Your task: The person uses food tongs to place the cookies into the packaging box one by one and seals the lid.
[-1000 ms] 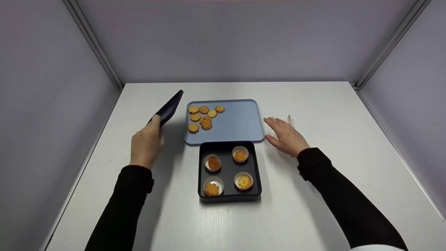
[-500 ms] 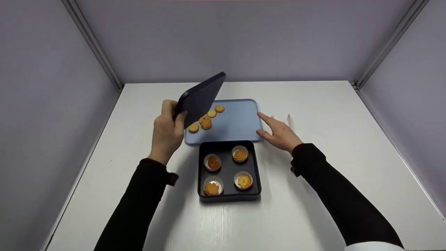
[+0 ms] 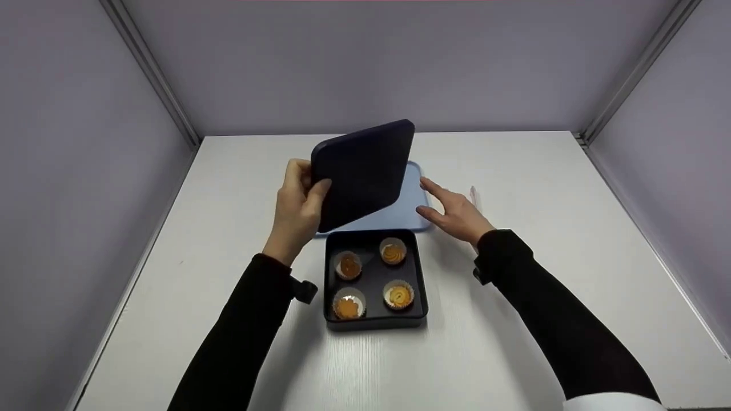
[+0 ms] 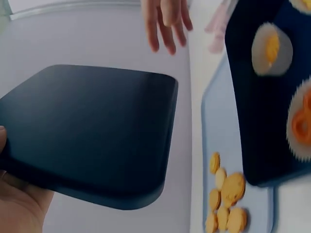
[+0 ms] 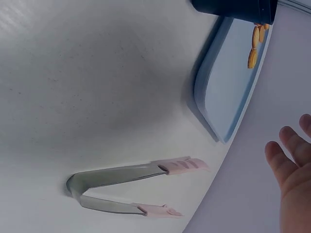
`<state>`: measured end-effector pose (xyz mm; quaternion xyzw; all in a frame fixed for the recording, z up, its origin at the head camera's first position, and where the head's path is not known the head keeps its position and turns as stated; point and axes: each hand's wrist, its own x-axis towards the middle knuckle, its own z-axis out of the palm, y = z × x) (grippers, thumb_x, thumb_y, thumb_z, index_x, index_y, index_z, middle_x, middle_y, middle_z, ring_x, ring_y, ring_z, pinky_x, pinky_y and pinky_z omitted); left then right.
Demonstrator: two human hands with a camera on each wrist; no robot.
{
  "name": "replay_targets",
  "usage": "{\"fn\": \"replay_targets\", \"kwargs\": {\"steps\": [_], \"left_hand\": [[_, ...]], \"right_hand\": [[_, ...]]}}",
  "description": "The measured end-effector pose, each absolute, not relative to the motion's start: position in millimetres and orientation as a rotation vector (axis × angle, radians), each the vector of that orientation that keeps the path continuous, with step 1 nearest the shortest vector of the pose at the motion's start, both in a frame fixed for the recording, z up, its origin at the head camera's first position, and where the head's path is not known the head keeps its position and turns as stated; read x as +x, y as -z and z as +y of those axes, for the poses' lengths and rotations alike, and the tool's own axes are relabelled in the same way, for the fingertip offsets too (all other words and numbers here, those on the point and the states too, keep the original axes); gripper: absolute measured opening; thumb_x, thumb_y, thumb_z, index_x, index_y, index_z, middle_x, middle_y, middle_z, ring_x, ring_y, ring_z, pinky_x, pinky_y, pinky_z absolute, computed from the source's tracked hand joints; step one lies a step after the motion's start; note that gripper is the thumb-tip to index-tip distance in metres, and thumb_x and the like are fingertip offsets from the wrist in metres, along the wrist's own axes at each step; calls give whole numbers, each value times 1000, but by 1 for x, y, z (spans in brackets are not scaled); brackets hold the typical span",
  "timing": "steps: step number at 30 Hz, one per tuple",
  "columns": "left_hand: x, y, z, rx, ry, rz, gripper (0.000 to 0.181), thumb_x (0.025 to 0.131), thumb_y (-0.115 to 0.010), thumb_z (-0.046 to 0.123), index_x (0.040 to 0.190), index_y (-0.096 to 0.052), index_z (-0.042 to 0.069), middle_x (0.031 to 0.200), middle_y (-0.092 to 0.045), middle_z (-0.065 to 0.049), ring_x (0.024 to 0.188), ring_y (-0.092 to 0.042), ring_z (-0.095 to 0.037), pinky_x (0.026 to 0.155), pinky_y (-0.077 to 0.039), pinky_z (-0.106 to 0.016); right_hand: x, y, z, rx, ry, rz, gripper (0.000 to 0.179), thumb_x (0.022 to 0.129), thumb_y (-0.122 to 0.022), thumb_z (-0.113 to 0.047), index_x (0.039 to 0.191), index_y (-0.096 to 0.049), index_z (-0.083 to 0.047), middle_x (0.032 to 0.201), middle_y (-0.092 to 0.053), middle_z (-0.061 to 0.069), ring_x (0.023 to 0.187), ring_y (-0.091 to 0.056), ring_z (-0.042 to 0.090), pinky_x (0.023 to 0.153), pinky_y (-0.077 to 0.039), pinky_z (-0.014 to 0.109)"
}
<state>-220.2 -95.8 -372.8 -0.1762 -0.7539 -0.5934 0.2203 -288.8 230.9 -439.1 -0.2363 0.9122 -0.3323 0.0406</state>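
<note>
My left hand grips the left edge of a dark, square lid with rounded corners, thumb on the near face. The lid is tilted steeply above the far side of a black square box. Several cookies in white paper cups sit inside that box. My right hand hovers by the right end of a blue tray, holding nothing, its fingers extended and thumb apart. In the head view the lid hides much of the tray; cookies on it show in the left wrist view.
Metal tongs with pink tips lie on the white table to the right of the tray, partly behind my right hand in the head view. Grey panels enclose the back and sides.
My left hand has carried the lid rightward and turned its broad face toward me, covering the tray's cookies from the head view. My right hand has shifted slightly left, its thumb and fingers spreading.
</note>
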Motion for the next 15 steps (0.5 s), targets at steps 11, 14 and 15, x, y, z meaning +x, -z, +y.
{"fn": "replay_targets", "kwargs": {"steps": [11,14,15], "left_hand": [[-221,378,-82,-529,2022,-2035,18,105,-52,4,121,-45,1,108,-65,-20,100,-66,-30,82,-55,-34],[-222,381,-79,-515,2039,-2052,18,105,-52,6,122,-45,2,106,-64,-19,98,-65,-28,80,-53,-33],[-223,382,-79,-508,2051,-2052,18,106,-52,6,122,-45,2,106,-64,-18,98,-65,-28,80,-53,-33]], "right_hand": [[-290,438,227,-761,1130,2739,61,106,-55,-38,161,-36,-19,144,-60,13,137,-52,37,114,-39,55],[-290,436,225,-776,1145,2712,53,106,-54,-36,152,-46,-11,133,-67,16,130,-59,35,109,-45,53],[-290,436,225,-774,1148,2706,50,107,-54,-36,148,-49,-8,129,-69,17,126,-61,35,106,-47,53]]}}
